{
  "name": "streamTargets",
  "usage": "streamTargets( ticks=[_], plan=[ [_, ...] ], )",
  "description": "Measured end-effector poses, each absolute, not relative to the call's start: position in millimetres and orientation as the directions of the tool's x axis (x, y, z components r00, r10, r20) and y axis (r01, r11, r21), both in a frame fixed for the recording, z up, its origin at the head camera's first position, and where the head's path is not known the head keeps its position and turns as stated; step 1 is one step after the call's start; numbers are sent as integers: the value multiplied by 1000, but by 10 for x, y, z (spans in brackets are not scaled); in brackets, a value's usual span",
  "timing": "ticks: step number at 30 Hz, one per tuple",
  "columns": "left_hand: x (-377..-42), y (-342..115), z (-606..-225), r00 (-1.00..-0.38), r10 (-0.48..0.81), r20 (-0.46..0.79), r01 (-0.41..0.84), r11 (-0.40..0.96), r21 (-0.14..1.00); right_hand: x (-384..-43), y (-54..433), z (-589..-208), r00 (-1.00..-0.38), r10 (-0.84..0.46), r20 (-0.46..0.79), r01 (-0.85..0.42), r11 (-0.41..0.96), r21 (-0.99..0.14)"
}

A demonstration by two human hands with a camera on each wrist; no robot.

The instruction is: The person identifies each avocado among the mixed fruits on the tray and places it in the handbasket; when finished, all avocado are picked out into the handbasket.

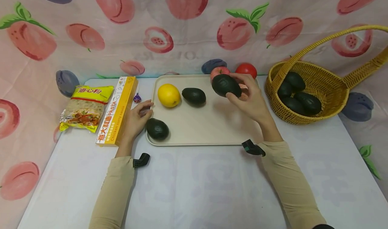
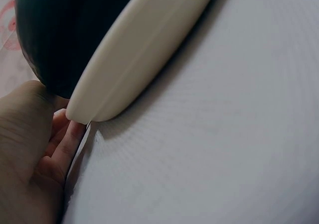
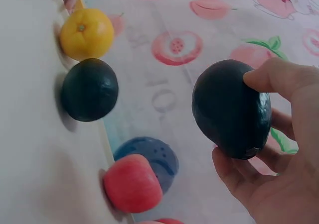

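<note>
My right hand point(image 1: 250, 99) grips a dark green avocado point(image 1: 225, 85) between thumb and fingers, above the right part of the beige tray point(image 1: 206, 144). The right wrist view shows this avocado point(image 3: 227, 109) held up, with the thumb over its upper side. My left hand point(image 1: 135, 121) rests beside the tray's left rim, fingertips right at the edge and fingers loosely bent. Near it, a second avocado point(image 1: 157, 129) lies in the tray's front left corner. Farther back on the tray are a yellow lemon-like fruit point(image 1: 168, 95) and a third avocado point(image 1: 194, 96).
A red-pink apple point(image 1: 219, 70) and a red round fruit point(image 1: 246, 69) sit at the back right, partly hidden. The wicker basket point(image 1: 306, 119) at right holds several avocados point(image 1: 308, 102). At left are a yellow pasta box point(image 1: 116, 111), a pasta bag point(image 1: 87, 106) and a small purple trinket point(image 1: 137, 98).
</note>
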State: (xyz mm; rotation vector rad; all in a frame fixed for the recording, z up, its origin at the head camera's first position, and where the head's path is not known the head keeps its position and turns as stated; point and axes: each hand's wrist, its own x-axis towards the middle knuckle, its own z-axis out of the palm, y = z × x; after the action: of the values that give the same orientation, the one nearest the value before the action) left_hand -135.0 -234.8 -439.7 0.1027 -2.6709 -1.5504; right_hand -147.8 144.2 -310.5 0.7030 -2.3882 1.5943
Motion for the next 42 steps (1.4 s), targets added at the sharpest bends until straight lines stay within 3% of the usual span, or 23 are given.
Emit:
streamTargets(
  ticks=[8, 14, 28, 42],
  plan=[
    [-1353, -2347, -4414, -996, -82, 20, -22, 478, 878, -1483, 1579, -3054, -895, -206, 395, -441, 284, -851],
    [-1348, -2337, -4400, -995, -77, 62, 19, 469, 883, -1498, 1720, -3012, -875, -156, 459, -484, 214, -849],
    [-1354, -2344, -4407, -996, -80, 39, -4, 478, 878, -1532, 2070, -2965, -880, -58, 472, -470, 247, -847],
    [-1342, -2348, -4387, -997, -79, 1, -39, 498, 866, -1600, 2408, -3016, -841, 4, 541, -541, 7, -841]
  ],
)
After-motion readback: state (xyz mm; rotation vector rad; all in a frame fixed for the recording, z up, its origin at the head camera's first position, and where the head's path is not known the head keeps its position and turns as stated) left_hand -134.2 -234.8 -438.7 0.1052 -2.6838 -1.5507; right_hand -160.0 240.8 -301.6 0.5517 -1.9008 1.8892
